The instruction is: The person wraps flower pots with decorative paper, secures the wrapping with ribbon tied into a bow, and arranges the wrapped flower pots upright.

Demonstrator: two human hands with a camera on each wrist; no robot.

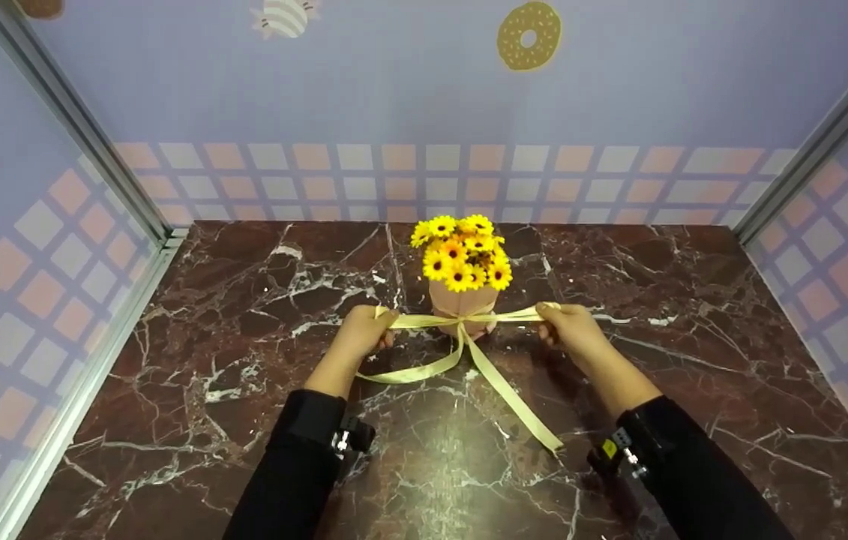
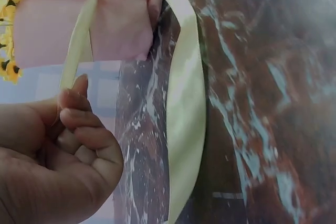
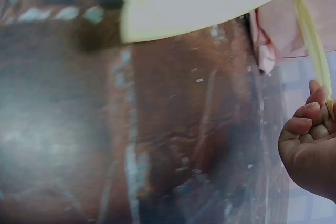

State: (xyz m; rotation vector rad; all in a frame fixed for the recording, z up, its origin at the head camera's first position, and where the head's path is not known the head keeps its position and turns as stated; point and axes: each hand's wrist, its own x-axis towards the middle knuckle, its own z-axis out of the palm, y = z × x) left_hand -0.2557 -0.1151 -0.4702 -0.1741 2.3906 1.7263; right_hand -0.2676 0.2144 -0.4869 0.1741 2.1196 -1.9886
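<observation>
A bouquet of yellow flowers (image 1: pixel 461 255) in pink wrapping (image 2: pixel 118 30) stands near the middle of the table. Around the wrapping runs a pale yellow ribbon (image 1: pixel 517 401), crossed in a knot at the front. My left hand (image 1: pixel 365 330) pinches one loop of it and my right hand (image 1: pixel 572 328) pinches the other, both stretched taut sideways. Two loose tails hang from the knot toward me, one curving left, the other slanting right across the tabletop. In the right wrist view, part of the right hand (image 3: pixel 315 140) is cut off by the frame's edge.
The dark red marbled table (image 1: pixel 244 450) is glossy. A patterned back wall (image 1: pixel 424 90) rises behind the bouquet, and side panels with metal rails (image 1: pixel 86 405) border the left and right.
</observation>
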